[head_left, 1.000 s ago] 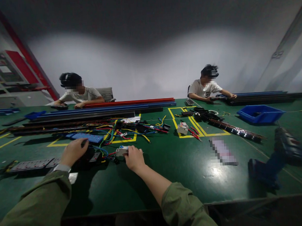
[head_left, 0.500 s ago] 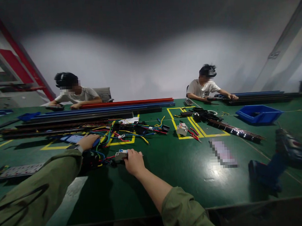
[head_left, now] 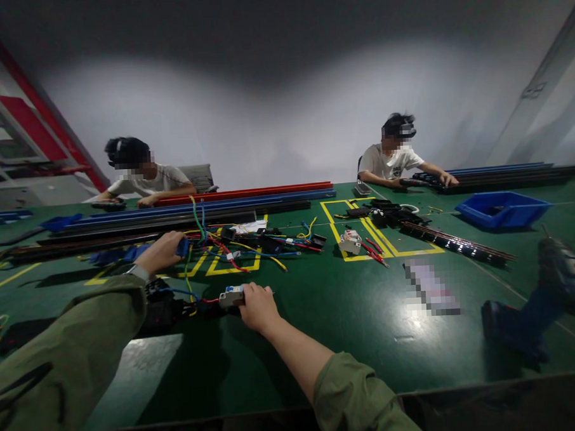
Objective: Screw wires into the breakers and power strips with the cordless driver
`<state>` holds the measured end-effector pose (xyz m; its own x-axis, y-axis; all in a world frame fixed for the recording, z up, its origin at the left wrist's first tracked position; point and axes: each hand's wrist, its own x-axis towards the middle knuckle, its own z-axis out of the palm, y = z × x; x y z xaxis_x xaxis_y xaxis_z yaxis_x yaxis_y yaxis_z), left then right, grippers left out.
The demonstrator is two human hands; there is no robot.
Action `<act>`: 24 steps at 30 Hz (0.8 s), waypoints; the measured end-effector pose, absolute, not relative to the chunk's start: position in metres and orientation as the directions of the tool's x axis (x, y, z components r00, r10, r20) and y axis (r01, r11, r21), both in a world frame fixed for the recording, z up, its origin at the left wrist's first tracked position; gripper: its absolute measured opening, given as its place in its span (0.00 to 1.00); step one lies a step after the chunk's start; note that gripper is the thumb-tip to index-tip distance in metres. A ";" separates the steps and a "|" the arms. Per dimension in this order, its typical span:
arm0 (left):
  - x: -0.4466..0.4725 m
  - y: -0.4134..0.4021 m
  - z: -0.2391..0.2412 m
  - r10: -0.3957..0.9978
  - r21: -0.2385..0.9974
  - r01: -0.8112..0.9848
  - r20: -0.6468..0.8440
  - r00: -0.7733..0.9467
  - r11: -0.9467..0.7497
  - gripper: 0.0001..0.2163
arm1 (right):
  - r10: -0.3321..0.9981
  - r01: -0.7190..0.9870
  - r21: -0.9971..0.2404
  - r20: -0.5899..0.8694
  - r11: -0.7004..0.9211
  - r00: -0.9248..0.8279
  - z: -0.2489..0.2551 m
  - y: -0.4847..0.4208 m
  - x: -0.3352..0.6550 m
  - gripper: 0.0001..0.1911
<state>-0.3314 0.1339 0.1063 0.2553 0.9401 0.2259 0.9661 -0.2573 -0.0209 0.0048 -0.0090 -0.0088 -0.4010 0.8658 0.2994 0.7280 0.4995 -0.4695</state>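
My right hand (head_left: 258, 306) rests on the green table (head_left: 330, 315), fingers closed round a small white circuit breaker (head_left: 231, 297) with coloured wires running from it. My left hand (head_left: 161, 250) is raised further back, closed round a blue strip (head_left: 127, 253) at its right end, with green, blue and yellow wires (head_left: 197, 226) rising beside it. A black wired part (head_left: 160, 303) lies between my two hands. A tangle of coloured wires (head_left: 250, 242) spreads behind them.
Long red, blue and black rails (head_left: 201, 206) lie across the back. Another white breaker (head_left: 349, 242) sits in a yellow-taped square. A blue bin (head_left: 501, 209) and a blue power drill (head_left: 534, 306) stand at right. Two other people (head_left: 138, 177) (head_left: 394, 160) sit at the far edge.
My left hand has moved from the near black part back to the blue strip and lifted it, pulling wires up. My right hand has stayed on the white breaker.
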 end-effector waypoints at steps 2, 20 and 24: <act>-0.335 0.143 0.114 0.920 -0.086 0.952 0.245 0.305 -0.293 0.26 | 0.868 0.728 -0.472 0.283 0.497 -0.408 -0.008 -0.010 0.006 0.16; -0.302 0.135 0.120 0.860 0.030 0.862 0.081 0.503 -0.507 0.30 | 0.868 0.744 -0.450 0.302 0.494 -0.393 -0.008 -0.010 0.005 0.16; -0.298 0.127 0.091 0.820 0.065 0.817 0.038 0.572 -0.573 0.33 | 0.864 0.744 -0.442 0.308 0.501 -0.399 -0.010 -0.011 0.006 0.15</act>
<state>-0.2981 0.1266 0.0905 0.5716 0.8197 0.0381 0.8171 -0.5728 0.0647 0.0060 -0.0108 -0.0096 -0.3990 0.8636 0.3083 0.7436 0.5015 -0.4423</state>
